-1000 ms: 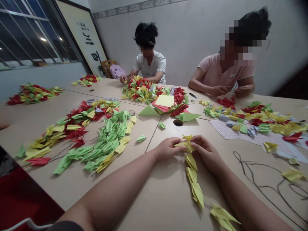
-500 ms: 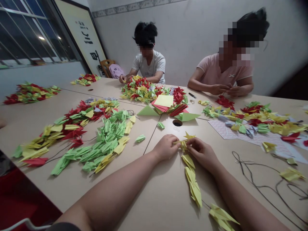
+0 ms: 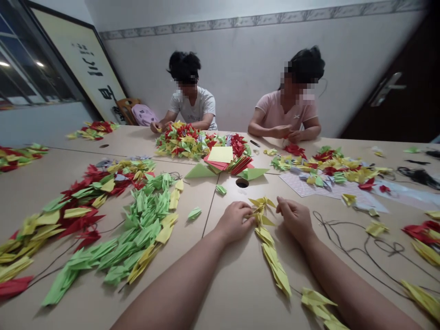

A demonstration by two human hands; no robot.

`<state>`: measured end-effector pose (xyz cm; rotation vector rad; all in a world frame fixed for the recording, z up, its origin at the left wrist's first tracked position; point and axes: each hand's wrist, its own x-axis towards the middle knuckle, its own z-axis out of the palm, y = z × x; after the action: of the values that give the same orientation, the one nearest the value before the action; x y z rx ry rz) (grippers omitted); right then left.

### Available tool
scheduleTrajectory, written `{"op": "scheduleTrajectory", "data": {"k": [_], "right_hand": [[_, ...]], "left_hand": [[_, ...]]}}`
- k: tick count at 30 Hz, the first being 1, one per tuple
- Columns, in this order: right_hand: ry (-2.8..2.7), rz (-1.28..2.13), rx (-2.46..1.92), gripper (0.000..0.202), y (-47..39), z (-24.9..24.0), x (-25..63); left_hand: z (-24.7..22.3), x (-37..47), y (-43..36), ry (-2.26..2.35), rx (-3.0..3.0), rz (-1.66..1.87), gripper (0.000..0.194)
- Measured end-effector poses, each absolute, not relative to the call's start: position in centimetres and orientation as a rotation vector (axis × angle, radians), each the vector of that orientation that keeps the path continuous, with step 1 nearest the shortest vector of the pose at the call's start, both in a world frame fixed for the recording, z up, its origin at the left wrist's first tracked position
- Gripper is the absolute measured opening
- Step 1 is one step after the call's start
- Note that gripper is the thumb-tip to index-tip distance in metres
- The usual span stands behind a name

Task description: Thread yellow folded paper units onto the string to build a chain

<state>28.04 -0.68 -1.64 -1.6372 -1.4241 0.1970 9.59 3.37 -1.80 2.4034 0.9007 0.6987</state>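
My left hand (image 3: 235,222) is closed on the edge of a yellow paper crane (image 3: 262,206), whose wings are spread. Just right of it, apart from the crane, my right hand (image 3: 296,219) has its fingers curled together; what they pinch, if anything, is hidden. Below the crane a row of yellow folded paper cranes (image 3: 275,263) runs down the table between my forearms. A dark cord joins it to more yellow cranes (image 3: 319,305) beside my right forearm.
Green cranes (image 3: 144,215) and red and yellow ones lie strung at left. A mixed pile (image 3: 189,140) and paper squares (image 3: 220,155) stand ahead. Loose black cord (image 3: 354,250) loops at right. Two people (image 3: 192,101) sit opposite. The table has a round hole (image 3: 242,183).
My right hand has come away from the crane to the right, while my left hand stays on it. The crane's wings now show spread. My view has turned to the right.
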Motion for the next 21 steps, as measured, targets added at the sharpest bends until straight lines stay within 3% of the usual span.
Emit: {"op": "scheduleTrajectory", "data": {"k": [3, 21], "right_hand": [[-1.551, 0.258, -1.647, 0.045, -0.46, -2.00, 28.28], [-1.947, 0.293, -1.653, 0.012, -0.24, -1.94, 28.48]], "left_hand": [[-1.95, 9.49, 3.46, 0.797, 2.447, 0.677, 0.017], [-1.50, 9.11, 4.22, 0.829, 1.897, 0.681, 0.020]]}}
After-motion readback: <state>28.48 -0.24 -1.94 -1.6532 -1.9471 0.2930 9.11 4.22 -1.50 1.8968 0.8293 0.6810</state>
